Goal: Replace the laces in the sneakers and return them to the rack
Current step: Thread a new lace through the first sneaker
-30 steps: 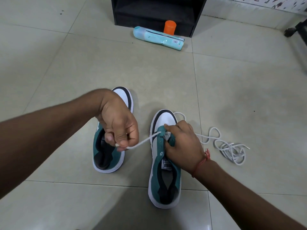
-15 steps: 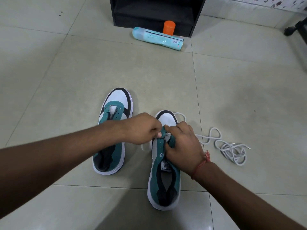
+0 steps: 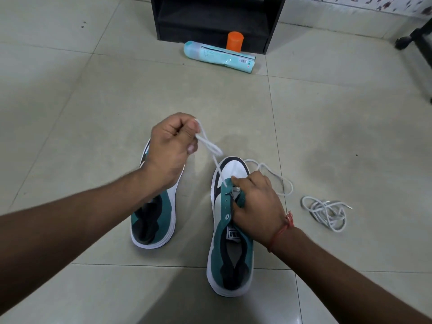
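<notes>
Nearest the camera, the teal, black and white low-top sneaker (image 3: 230, 244) stands on the pale tiled floor (image 3: 350, 127), toe pointing away. The right hand (image 3: 256, 204) curls its grip over this sneaker's teal eyelet flap, thumb and fingers pinching the flap near the toe end. Left of that hand, the matching second sneaker (image 3: 155, 220) stands on the floor with no lace showing, its front half hidden under the left forearm. To the right of the right hand, a loose tangled white lace (image 3: 327, 212) lies on the tiles, apart from both shoes. Just beyond the right hand, a white cord shoelace (image 3: 216, 160) rises from the front eyelets up to the left hand (image 3: 173, 146), whose grip is pinched on it between thumb and curled fingers; its other end trails over the tiles past the toe. Farther off, a light blue cylindrical package (image 3: 218, 56) lies on its side, an orange cylindrical container (image 3: 234, 41) upright just behind it, both before the black rack (image 3: 217, 15).
</notes>
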